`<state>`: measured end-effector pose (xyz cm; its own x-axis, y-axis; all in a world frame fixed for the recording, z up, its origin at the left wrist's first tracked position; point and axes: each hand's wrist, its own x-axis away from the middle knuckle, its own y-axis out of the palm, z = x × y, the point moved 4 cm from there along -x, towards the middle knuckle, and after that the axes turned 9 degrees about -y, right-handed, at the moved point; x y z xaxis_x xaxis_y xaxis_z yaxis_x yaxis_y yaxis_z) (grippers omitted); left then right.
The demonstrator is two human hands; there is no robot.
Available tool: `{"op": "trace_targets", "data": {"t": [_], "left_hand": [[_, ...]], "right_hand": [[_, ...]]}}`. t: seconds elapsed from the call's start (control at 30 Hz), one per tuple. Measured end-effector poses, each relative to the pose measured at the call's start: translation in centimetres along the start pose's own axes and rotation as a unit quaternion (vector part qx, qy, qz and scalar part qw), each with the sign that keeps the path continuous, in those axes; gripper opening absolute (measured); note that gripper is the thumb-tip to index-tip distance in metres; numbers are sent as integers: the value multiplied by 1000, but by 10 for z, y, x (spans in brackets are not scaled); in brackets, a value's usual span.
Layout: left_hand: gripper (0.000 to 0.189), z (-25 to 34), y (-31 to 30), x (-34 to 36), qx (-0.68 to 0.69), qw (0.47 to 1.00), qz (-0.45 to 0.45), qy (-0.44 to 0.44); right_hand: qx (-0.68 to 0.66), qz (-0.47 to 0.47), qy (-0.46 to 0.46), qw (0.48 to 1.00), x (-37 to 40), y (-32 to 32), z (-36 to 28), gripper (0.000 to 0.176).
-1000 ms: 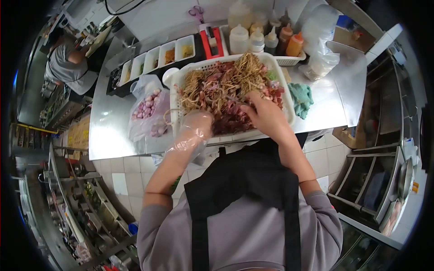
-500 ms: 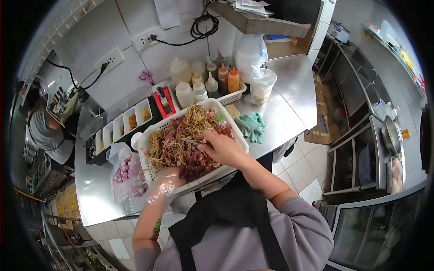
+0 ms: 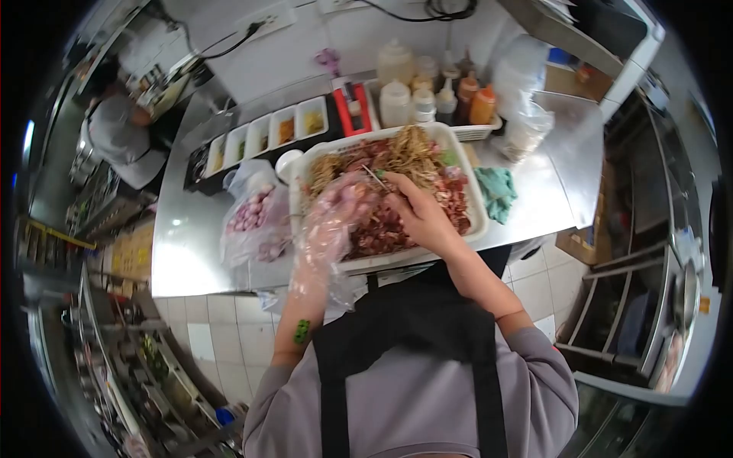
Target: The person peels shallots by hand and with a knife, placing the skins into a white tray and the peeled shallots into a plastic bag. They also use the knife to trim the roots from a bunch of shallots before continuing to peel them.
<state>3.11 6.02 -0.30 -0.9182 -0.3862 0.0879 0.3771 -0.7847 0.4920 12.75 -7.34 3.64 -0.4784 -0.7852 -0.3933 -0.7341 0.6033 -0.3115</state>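
A white plastic basket [image 3: 480,221] stands on the steel counter, heaped with reddish-purple shallot pieces or skins [image 3: 382,233] and tangled straw-coloured roots [image 3: 412,150]. My right hand [image 3: 424,219] is over the heap, its fingers closed around a slim metal knife [image 3: 373,178]; the handle is hidden in the grip. The blade points toward my left hand [image 3: 340,210], which wears a loose clear plastic glove. The left fingers are curled over the basket's left side, and blur and plastic hide what they hold.
A bag of peeled shallots [image 3: 252,215] lies left of the basket. Behind are condiment trays [image 3: 279,131], a red holder [image 3: 352,107] and squeeze bottles [image 3: 482,105]. A green cloth [image 3: 497,194] lies right. A person [image 3: 122,137] stands far left.
The view has turned, so the counter sits further right. My left hand has come up from the basket's near edge to over the heap, close to the knife in my right hand.
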Motion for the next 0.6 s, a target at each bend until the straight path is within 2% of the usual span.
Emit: {"op": "trace_targets", "data": {"t": [0.13,0.2,0.23,0.27,0.3,0.33,0.4,0.47,0.5,0.6], "left_hand": [[43,-2,7,5,69,997,-8,15],[41,-5,4,5,65,997,16,-50],[41,-6,4,4,65,996,18,-52],[39,-4,7,3,55,998,10,-4],[38,-2,8,3,46,998,2,45],[38,-4,8,2,46,998,3,43],[37,-7,2,1,15,997,59,48],[37,-4,3,5,33,997,59,38],[37,-1,4,6,52,996,60,32],[37,2,6,8,61,993,93,29]], "right_hand": [[5,14,-94,995,2,6,9,31],[12,7,-83,996,2,4,9,32],[22,4,-72,997,2,3,7,32],[-6,-23,5,1000,5,2,6,32],[-6,-23,7,1000,5,0,1,32],[-5,-47,-5,999,4,1,-4,32],[-4,-70,-15,997,4,4,-3,32],[9,-52,-72,996,0,5,0,32],[9,-51,-71,996,-1,3,3,32],[120,14,-56,991,-3,-7,9,30]]}}
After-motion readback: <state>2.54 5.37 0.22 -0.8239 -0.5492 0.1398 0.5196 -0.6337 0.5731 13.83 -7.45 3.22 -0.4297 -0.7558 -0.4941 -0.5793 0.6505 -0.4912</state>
